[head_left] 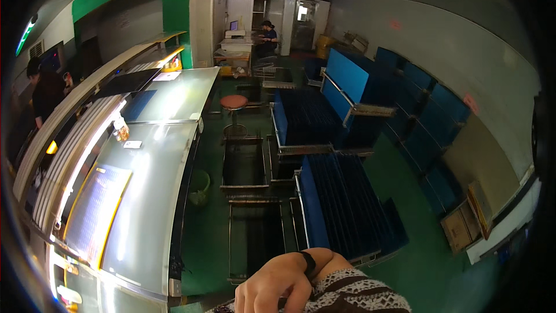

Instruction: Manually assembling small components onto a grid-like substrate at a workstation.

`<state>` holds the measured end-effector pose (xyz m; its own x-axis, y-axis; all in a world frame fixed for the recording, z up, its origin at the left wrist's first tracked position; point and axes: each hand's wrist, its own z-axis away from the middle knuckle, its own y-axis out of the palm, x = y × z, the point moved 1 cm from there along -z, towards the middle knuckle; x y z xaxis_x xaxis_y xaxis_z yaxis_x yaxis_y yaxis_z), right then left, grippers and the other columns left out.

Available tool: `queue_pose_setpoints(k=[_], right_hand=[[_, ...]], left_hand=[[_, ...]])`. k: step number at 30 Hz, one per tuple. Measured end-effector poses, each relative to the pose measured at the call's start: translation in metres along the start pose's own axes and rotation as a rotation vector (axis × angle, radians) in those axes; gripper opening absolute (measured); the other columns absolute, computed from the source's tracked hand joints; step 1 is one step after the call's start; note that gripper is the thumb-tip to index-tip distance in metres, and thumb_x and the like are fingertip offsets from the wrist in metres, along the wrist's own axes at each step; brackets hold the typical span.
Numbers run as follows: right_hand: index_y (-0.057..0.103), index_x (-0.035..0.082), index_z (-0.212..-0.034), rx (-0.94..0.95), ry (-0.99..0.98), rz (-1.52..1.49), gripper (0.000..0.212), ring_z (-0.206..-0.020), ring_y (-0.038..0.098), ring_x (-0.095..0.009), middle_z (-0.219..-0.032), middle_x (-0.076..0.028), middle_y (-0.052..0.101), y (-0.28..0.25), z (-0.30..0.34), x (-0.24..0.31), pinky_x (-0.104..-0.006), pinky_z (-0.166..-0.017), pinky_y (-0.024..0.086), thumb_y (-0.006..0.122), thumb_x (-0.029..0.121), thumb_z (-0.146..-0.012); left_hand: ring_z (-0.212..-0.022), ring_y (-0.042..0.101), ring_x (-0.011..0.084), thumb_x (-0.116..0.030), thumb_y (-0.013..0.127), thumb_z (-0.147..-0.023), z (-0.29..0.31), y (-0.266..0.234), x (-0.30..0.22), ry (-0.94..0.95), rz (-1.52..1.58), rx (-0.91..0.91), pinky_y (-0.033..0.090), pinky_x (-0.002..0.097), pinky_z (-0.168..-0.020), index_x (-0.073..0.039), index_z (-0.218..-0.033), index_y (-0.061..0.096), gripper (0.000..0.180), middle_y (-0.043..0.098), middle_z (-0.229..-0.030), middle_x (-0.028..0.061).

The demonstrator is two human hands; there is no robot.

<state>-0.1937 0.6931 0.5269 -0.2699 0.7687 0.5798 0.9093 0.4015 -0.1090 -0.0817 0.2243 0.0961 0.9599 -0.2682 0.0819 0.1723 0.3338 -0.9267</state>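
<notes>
My right hand (272,284) is at the lower edge, back upward, with a black band (309,262) round its wrist. A brown and white knitted sleeve (359,295) covers the forearm behind it. Its fingers are curled downward and partly cut off by the frame, so what they hold, if anything, is hidden. A bit of dark patterned fabric shows beside the fingertips. My left hand is out of view. Beyond the right hand stand a low dark metal rack (255,232) and a rack packed with upright dark blue panels (347,203).
A long lit worktable (145,197) runs along the left, bearing a yellow-framed panel (98,214). A red-topped stool (234,102) and a green bin (200,188) stand beside it. More blue panels line the right. One person (267,35) sits far back; another (46,90) stands far left.
</notes>
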Motion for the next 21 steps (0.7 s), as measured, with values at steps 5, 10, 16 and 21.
queue_pose_setpoints(k=[5, 10, 16, 21], right_hand=[[0.055, -0.013, -0.110, 0.000, 0.055, -0.079, 0.028, -0.075, 0.061, -0.036, -0.092, -0.024, 0.063, -0.012, -0.004, -0.008, -0.0424, -0.061, 0.048, 0.058, 0.005, -0.089], [0.054, -0.014, -0.114, -0.007, 0.042, -0.089, 0.032, -0.075, 0.061, -0.036, -0.094, -0.026, 0.063, -0.017, -0.004, -0.016, -0.0429, -0.061, 0.047, 0.057, 0.005, -0.089], [0.053, -0.016, -0.117, -0.033, -0.051, -0.047, 0.035, -0.075, 0.060, -0.036, -0.097, -0.028, 0.063, -0.014, 0.001, -0.019, -0.0432, -0.061, 0.047, 0.057, 0.005, -0.089], [0.050, -0.017, -0.122, -0.036, -0.056, 0.013, 0.041, -0.075, 0.060, -0.038, -0.104, -0.030, 0.061, -0.011, 0.013, -0.015, -0.0444, -0.062, 0.047, 0.057, 0.006, -0.089]], left_hand=[[-0.137, 0.016, 0.0477, -0.073, 0.065, -0.065, -0.004, 0.005, 0.022, -0.045, 0.008, 0.014, 0.030, 0.0611, -0.103, -0.023, -0.150, -0.001, 0.119, 0.001, -0.156, 0.0125], [-0.137, 0.016, 0.0477, -0.073, 0.065, -0.065, -0.012, 0.004, 0.021, -0.046, -0.008, 0.018, 0.030, 0.0610, -0.104, -0.023, -0.150, -0.001, 0.119, 0.000, -0.156, 0.0125], [-0.137, 0.015, 0.0477, -0.073, 0.065, -0.065, -0.018, 0.002, 0.001, -0.008, -0.037, 0.019, 0.030, 0.0608, -0.104, -0.023, -0.150, -0.001, 0.119, 0.000, -0.156, 0.0125], [-0.138, 0.015, 0.0476, -0.073, 0.065, -0.065, -0.025, -0.006, -0.021, 0.025, -0.046, 0.006, 0.030, 0.0607, -0.104, -0.023, -0.150, -0.001, 0.119, 0.000, -0.156, 0.0125]])
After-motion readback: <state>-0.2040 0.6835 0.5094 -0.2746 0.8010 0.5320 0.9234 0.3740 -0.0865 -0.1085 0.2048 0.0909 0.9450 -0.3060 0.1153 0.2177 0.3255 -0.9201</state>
